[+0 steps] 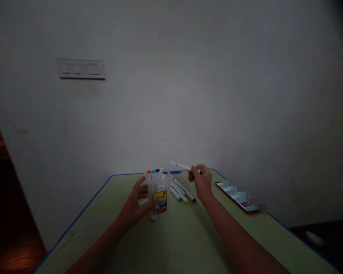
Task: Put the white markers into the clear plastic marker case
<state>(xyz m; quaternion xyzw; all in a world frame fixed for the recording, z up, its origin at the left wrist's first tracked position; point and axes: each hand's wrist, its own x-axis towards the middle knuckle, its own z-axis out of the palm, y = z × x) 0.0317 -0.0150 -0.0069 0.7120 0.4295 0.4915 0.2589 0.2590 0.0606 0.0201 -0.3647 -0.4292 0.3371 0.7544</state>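
Left hand [135, 205]: fingers wrapped round the clear marker case [157, 196], which stands upright on the green table [174, 239].
Right hand [201, 180]: pinches a white marker [183, 166] above the loose markers [181, 192].
Case label: yellow, writing unreadable.

- Your clear plastic marker case [157, 192] looks glossy, with a paper label on its front.
- Right of the case, the loose markers [180, 192] are smooth white plastic.
- Under the case, your tabletop [188, 236] is matt green with blue edging.
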